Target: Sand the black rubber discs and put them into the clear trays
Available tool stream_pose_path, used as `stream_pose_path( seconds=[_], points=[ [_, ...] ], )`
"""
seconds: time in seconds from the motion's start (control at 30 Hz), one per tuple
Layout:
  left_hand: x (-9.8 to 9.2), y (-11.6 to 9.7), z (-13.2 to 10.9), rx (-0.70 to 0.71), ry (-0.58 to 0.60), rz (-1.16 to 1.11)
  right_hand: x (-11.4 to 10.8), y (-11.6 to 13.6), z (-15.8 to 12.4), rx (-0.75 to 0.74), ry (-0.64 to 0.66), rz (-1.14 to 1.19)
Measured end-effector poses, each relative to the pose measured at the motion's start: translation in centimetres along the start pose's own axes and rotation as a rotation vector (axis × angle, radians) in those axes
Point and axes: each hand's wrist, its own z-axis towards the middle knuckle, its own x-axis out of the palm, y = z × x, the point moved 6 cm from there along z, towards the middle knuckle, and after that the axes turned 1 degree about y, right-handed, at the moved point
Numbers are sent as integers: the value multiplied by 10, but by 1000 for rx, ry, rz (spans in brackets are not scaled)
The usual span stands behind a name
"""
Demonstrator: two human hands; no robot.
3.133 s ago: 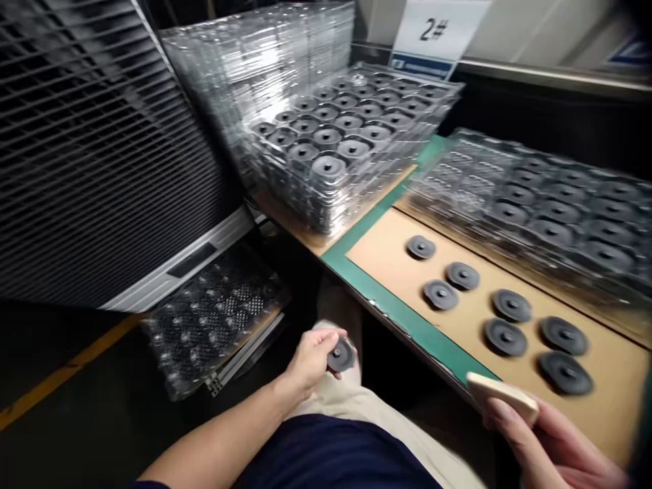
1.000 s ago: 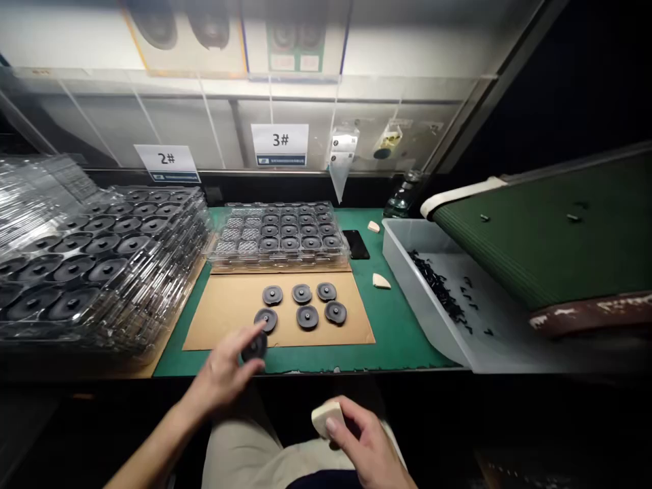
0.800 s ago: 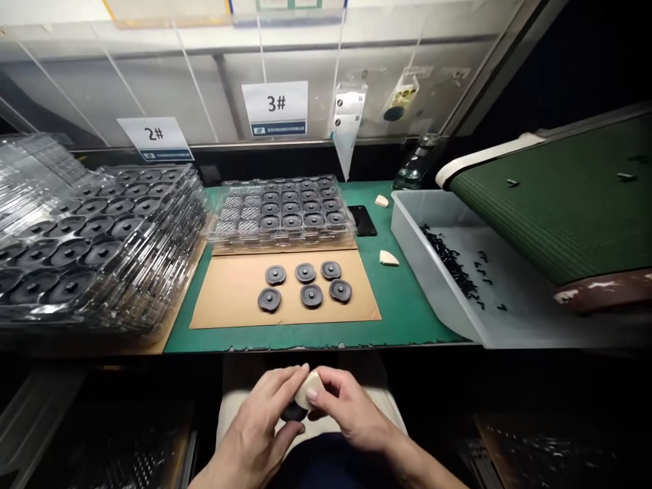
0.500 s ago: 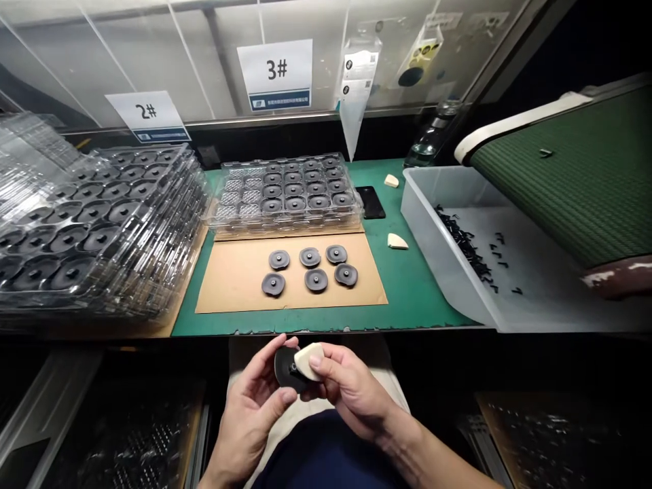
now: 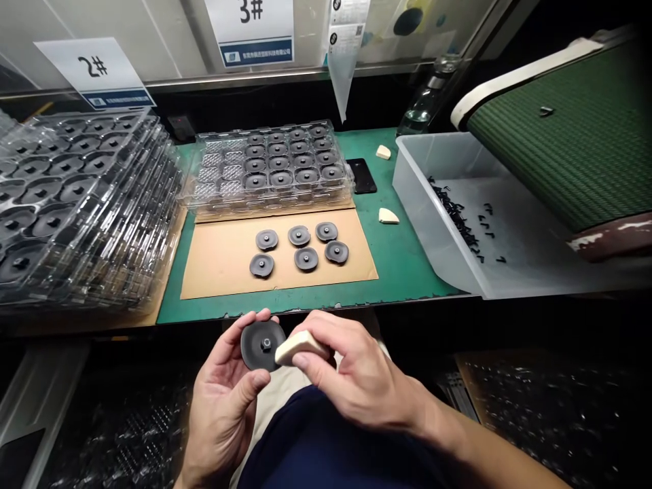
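Observation:
Between the fingers and thumb of my left hand point(image 5: 224, 394) is a dark grey rounded plastic disc point(image 5: 256, 337), its hollow face with a small central post turned up toward me. My right hand point(image 5: 351, 370) is closed on a cream-coloured wedge-shaped block point(image 5: 301, 347), whose tip reaches the disc's right edge; whether it presses there I cannot tell. Both hands are in front of the table edge, above my lap. Several similar discs point(image 5: 306, 259) lie in two rows on a cardboard sheet point(image 5: 224, 278) on the green table mat point(image 5: 407, 268).
A clear tray point(image 5: 265, 197) partly filled with discs lies behind the cardboard. Stacked filled trays point(image 5: 117, 238) stand at left. At right, a translucent bin point(image 5: 438, 238) holds small black pieces beneath a green conveyor belt point(image 5: 570, 149). Another cream block point(image 5: 388, 216), a phone point(image 5: 361, 175) and a bottle point(image 5: 422, 109) are nearby.
The view has tilted down and shifted. My left hand has turned the disc more face-up. The cream block has moved off the disc's middle to its right edge, its grip turned.

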Motion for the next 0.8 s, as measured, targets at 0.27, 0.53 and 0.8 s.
stream_pose_path(
  seconds=[0.27,0.53,0.8],
  points=[
    [-4,-1,-1,-36,-3,-48,7,7,7,-82,41,-224],
    [-7,4,-3,-127,-1,-78,9,14,8,-98,-15,-331],
    [-8,6,-2,-105,0,-133,9,10,6,-41,-74,-329]
  ],
)
